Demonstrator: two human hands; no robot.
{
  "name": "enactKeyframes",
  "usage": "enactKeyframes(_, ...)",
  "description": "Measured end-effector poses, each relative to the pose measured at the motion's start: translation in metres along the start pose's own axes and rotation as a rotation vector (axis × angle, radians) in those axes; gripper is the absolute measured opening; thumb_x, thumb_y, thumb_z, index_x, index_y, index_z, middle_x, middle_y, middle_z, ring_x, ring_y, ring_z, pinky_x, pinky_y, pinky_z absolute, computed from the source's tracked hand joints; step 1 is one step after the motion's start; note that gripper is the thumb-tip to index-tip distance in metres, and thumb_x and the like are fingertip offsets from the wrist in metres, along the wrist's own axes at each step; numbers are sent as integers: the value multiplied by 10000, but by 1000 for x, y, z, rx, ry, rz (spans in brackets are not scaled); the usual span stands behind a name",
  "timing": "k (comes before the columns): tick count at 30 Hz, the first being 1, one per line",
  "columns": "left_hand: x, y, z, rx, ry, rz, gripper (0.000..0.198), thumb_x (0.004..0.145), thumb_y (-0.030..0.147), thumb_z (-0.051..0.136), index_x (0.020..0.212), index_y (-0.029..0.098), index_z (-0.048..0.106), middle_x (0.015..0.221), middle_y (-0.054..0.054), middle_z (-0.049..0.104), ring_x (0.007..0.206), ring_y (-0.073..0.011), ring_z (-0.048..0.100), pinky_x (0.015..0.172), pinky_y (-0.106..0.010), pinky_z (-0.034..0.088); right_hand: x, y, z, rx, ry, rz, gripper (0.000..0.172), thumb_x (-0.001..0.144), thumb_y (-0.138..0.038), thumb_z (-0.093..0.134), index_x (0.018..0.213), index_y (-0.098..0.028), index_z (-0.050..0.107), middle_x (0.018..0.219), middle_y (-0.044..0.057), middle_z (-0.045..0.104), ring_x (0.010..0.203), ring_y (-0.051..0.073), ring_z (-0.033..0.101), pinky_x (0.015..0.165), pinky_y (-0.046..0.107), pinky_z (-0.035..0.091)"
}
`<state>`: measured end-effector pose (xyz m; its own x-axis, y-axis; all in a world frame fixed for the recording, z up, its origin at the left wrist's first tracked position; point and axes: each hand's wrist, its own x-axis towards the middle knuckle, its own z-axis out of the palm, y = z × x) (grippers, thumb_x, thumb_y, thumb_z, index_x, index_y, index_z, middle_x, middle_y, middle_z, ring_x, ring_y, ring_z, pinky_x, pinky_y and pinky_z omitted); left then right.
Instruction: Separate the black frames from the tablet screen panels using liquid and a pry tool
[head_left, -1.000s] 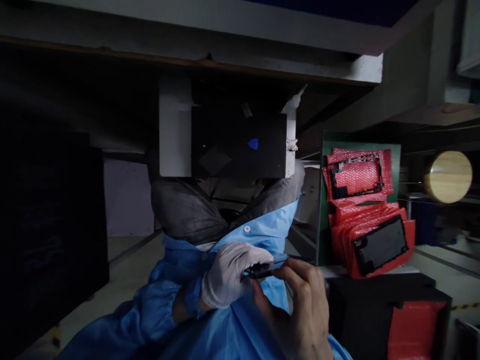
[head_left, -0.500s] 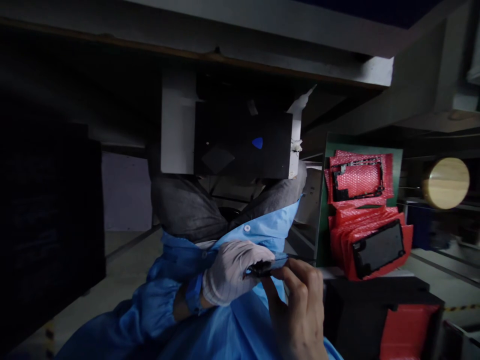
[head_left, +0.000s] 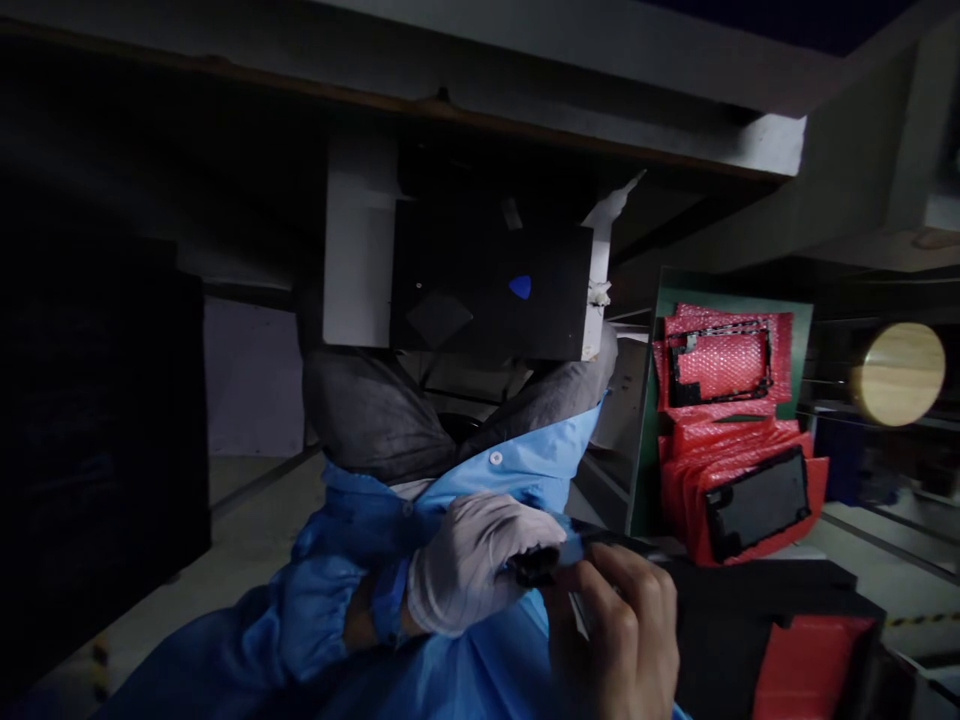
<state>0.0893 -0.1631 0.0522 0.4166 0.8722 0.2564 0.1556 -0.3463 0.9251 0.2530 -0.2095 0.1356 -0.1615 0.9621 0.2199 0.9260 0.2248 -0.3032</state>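
Observation:
In a white glove, my left hand (head_left: 480, 560) is closed around a small black part (head_left: 535, 567), held low in front of my blue coat. Most of that part is hidden by the glove. My bare right hand (head_left: 619, 625) is beside it, fingers bent and pinched together. A thin bluish sheet-like piece (head_left: 574, 549) shows between the two hands. What the right fingertips grip is blurred and partly hidden by the hand itself.
A black panel (head_left: 480, 320) with a blue triangular pick (head_left: 520, 287) lies ahead, under a table edge (head_left: 600, 135). At right, a green board (head_left: 799, 310) carries red bubble-wrap bags (head_left: 682, 490), a black frame (head_left: 679, 370) and a black flat part (head_left: 761, 505). A round wooden stool (head_left: 900, 374) stands beyond.
My right hand has moved right and slightly down. My left hand, still holding the black part, has shifted a little right and down. The pieces on the green board look unchanged.

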Motion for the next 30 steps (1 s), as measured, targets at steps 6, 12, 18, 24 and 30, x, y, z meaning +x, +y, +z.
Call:
enactKeyframes(6, 4, -6, 19, -112, -3, -25, 255, 1243, 364, 522, 1183, 237, 734, 1012, -17, 903, 853, -173, 875, 842, -280, 674, 2, 9, -7, -79, -100, 1, 126, 1234, -221, 595, 1265, -165, 704, 1070, 104, 753, 939, 230, 687, 838, 366, 544)
enactKeyframes(12, 8, -22, 25, -74, -25, -72, 179, 1154, 264, 590, 1128, 233, 764, 950, -8, 878, 828, -183, 862, 797, -289, 671, 12, 9, 9, -74, -103, 68, 153, 1251, -238, 557, 1296, -146, 670, 1095, 104, 724, 914, 227, 660, 814, 345, 531)
enactKeyframes(18, 10, -25, 26, -39, -15, -60, 183, 1079, 180, 590, 1146, 236, 752, 941, 4, 874, 814, -178, 859, 773, -286, 669, 17, 7, 5, -28, -166, 91, 178, 1252, -208, 513, 1337, -139, 653, 1109, 103, 683, 931, 240, 623, 824, 348, 527)
enactKeyframes(24, 5, -31, 23, -83, -69, -113, 134, 1065, 231, 673, 1133, 251, 787, 994, -9, 895, 860, -190, 872, 836, -293, 698, 16, 3, 11, -24, -193, 124, 136, 1239, -171, 524, 1321, -143, 628, 1129, 101, 656, 948, 241, 594, 831, 352, 513)
enactKeyframes(30, 10, -45, 26, -100, -99, -200, 101, 1041, 240, 720, 1120, 239, 783, 989, -32, 892, 880, -216, 880, 851, -311, 718, 30, 8, 24, -80, -182, 139, 128, 1220, -116, 519, 1271, -182, 616, 1059, 69, 623, 892, 246, 585, 782, 356, 513)
